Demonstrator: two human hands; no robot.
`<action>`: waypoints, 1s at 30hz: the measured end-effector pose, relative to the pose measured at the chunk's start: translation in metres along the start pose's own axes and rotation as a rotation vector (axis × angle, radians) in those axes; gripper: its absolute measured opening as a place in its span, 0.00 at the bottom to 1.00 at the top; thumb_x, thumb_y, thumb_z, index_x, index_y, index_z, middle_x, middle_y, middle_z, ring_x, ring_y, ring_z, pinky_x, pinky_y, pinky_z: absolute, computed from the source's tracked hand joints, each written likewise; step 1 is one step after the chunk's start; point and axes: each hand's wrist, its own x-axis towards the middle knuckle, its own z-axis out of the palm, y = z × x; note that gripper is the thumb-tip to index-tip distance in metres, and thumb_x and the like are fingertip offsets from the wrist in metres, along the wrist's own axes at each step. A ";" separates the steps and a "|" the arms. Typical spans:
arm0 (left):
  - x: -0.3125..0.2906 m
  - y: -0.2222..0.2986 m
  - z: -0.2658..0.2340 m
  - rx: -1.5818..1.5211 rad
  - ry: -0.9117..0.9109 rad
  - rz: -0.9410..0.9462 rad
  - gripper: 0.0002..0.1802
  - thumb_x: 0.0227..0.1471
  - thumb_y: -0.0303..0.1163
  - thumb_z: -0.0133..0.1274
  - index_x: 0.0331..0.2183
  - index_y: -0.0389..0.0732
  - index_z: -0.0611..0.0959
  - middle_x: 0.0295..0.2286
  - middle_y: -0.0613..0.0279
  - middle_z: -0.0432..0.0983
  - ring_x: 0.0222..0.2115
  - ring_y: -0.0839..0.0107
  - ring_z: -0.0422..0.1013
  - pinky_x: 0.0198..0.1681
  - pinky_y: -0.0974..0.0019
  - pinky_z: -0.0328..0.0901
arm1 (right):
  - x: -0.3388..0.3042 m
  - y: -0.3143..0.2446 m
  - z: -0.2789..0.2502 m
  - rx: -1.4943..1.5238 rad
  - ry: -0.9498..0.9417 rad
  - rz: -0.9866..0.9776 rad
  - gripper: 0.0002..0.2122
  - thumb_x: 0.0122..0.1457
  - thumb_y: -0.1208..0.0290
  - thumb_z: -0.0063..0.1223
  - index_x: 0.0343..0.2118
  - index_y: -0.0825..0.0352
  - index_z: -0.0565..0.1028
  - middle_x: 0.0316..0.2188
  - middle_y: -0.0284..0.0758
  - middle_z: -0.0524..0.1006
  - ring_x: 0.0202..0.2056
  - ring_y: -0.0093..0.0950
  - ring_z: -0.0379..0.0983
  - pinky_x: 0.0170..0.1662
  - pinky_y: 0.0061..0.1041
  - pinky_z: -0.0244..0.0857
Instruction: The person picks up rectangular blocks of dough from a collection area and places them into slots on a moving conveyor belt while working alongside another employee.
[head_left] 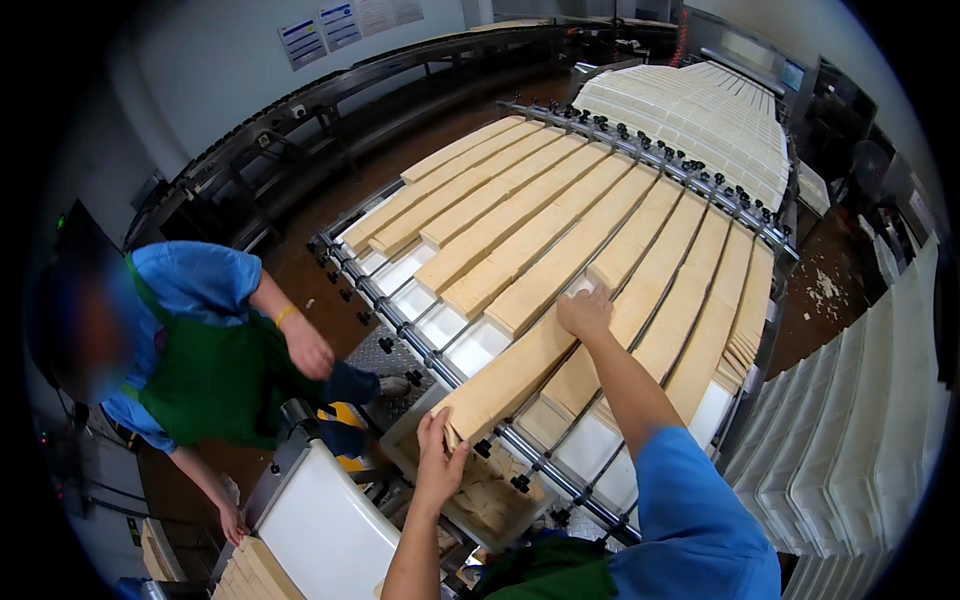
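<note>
A long, thick strip of pale yellow, layered sheets (510,382) slants across the near roller bar of the conveyor, its near end sticking out past the bar. My left hand (438,465) grips that near end, thumb on one side and fingers along the other. At the strip's far end, my right hand (587,312) is closed around it, with some fingertips hidden. Similar strips (560,220) lie side by side in lanes divided by thin dark rods. A shorter strip (575,385) lies just right of the held one.
Below the bar sits a bin (490,500) of pale scraps. A co-worker in a green apron (215,385) stands at left, one hand on strips (258,575) beside a white belt (325,510). Black knobs line the roller bar (455,375). Stacked white trays (830,430) stand at right.
</note>
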 end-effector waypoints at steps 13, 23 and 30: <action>0.039 -0.001 0.040 -0.097 -0.049 -0.051 0.30 0.49 0.24 0.46 0.56 0.40 0.63 0.56 0.44 0.48 0.56 0.52 0.54 0.58 0.60 0.53 | -0.008 0.005 -0.003 -0.113 0.215 -0.135 0.26 0.55 0.57 0.37 0.49 0.75 0.68 0.55 0.49 0.62 0.56 0.43 0.55 0.59 0.43 0.43; 0.036 -0.001 0.063 -0.158 0.227 -0.091 0.26 0.45 0.19 0.41 0.49 0.39 0.74 0.51 0.41 0.65 0.49 0.53 0.66 0.46 0.68 0.63 | -0.036 -0.016 0.028 -0.110 0.087 -0.159 0.40 0.58 0.42 0.33 0.62 0.75 0.49 0.64 0.50 0.45 0.65 0.47 0.35 0.65 0.45 0.27; -0.031 0.005 0.028 -0.342 0.390 -0.267 0.25 0.48 0.19 0.41 0.50 0.39 0.72 0.52 0.43 0.63 0.49 0.53 0.66 0.49 0.67 0.62 | -0.077 -0.031 0.020 -0.055 0.067 -0.387 0.38 0.59 0.44 0.37 0.62 0.71 0.49 0.64 0.51 0.45 0.65 0.49 0.35 0.62 0.54 0.30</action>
